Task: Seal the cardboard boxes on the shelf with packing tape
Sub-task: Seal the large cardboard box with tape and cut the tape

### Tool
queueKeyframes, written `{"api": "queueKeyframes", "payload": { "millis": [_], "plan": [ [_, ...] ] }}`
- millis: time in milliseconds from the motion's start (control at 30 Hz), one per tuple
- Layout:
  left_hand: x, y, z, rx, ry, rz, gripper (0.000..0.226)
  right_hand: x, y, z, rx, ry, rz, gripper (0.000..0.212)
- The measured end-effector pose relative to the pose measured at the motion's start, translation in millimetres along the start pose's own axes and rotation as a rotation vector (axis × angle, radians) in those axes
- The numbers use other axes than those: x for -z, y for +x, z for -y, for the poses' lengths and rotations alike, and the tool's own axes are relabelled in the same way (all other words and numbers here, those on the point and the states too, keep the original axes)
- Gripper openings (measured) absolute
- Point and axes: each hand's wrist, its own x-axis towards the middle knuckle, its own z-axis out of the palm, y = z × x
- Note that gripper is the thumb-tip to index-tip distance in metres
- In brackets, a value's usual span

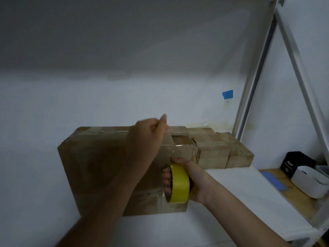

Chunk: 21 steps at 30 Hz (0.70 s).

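Observation:
A large brown cardboard box (99,168) stands on the white shelf (231,189), its top right corner torn open and showing corrugated board. Clear tape runs along its top and front. My right hand (194,180) grips a yellow-cored roll of clear packing tape (178,186) against the box's front right side, fingers through the core. A clear strip stretches from the roll up the box. My left hand (149,138) presses on the top front edge with fingers bent; whether it pinches the tape end is hidden. Smaller taped boxes (219,148) sit to the right.
White metal shelf uprights (249,97) rise at the right. Blue tape (227,94) is stuck on the wall behind. Below right, a wooden surface carries a black box (297,163), a white container (311,182) and a blue sheet (274,180).

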Motion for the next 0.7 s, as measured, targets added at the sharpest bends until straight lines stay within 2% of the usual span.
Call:
{"api": "queueKeyframes", "payload": {
  "millis": [67, 133, 267, 333, 433, 500, 567, 633, 700],
  "plan": [
    [-1, -39, 7, 0.158, 0.078, 0.036, 0.051, 3, 0, 0, 0.011, -0.034, 0.007, 0.039],
    [-8, -70, 9, 0.319, 0.085, 0.095, 0.045, 7, -1, 0, 0.052, -0.070, -0.001, 0.037],
    [-26, -101, 6, 0.544, -0.221, 0.253, 0.048, 13, -2, -5, 0.142, -0.173, -0.075, 0.027],
    [-31, -104, 7, 0.581, -0.381, 0.278, 0.044, 22, -5, -8, 0.206, -0.289, -0.152, 0.028],
    [-34, -104, 13, 0.617, -0.549, 0.251, 0.051, 60, -15, -13, 0.257, -0.455, -0.359, 0.049],
    [-34, -104, 16, 0.642, -0.607, 0.267, 0.055, 106, -10, -21, 0.251, -0.744, -0.612, 0.047],
    [-34, -105, 17, 0.629, -0.639, 0.283, 0.049, 157, 0, -33, 0.109, -1.192, -0.858, 0.038],
    [-33, -107, 19, 0.628, -0.678, 0.277, 0.044, 197, 6, -46, -0.029, -1.427, -0.950, 0.030],
    [-32, -108, 21, 0.635, -0.696, 0.282, 0.040, 219, 8, -57, -0.085, -1.487, -0.946, 0.033]
  ]
}}
